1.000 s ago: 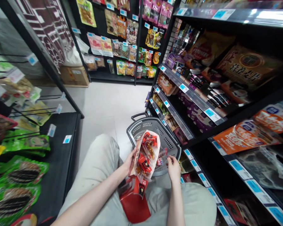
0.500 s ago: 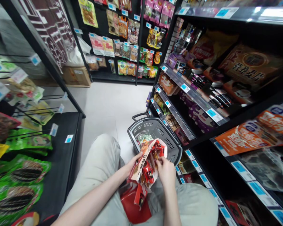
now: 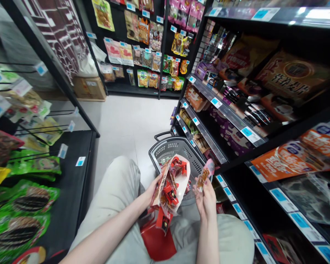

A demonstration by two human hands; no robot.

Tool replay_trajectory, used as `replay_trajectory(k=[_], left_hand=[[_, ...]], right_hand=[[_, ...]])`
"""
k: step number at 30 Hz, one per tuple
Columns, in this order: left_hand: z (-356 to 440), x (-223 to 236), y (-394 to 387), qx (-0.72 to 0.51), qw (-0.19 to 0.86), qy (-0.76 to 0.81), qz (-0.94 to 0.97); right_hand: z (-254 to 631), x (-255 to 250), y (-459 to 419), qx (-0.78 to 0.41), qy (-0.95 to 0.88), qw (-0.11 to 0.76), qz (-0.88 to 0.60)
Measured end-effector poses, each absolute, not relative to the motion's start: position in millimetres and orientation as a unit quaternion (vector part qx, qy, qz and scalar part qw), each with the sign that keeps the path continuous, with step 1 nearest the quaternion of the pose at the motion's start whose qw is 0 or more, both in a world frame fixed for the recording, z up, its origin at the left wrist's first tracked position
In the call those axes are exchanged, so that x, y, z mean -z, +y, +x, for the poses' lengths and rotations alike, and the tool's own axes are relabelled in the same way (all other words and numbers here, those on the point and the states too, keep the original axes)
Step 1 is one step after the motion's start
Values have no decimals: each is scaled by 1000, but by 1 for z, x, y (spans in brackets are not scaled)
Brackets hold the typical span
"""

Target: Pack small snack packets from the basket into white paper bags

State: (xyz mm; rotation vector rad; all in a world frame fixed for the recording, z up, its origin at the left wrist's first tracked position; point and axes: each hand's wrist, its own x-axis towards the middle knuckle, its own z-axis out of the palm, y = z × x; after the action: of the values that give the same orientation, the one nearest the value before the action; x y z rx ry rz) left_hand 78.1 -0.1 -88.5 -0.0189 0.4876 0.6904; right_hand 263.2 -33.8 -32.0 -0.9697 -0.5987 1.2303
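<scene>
The right hand [image 3: 205,200] is now away from the open red-and-white printed bag [image 3: 183,187], to its right, pinching a slim clear-and-pink plastic packet [image 3: 204,176], long axis slanting up and away, thumb on top. The left hand [image 3: 153,190], closed on the bag's left side, holds it by the grey perforated plastic basket [image 3: 193,156].

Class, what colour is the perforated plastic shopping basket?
The perforated plastic shopping basket is grey, showing best in the head view.
</scene>
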Motion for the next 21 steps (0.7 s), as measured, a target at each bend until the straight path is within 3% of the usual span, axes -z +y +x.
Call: replay_trajectory(k=[8,21], left_hand=[[77,88,0,-334,906,261,-5],[76,91,0,-326,912,247,5]], right_hand=[[269,32,-34,-501,-235,723,-414],[271,46,-31,-453,-330,658,-502]])
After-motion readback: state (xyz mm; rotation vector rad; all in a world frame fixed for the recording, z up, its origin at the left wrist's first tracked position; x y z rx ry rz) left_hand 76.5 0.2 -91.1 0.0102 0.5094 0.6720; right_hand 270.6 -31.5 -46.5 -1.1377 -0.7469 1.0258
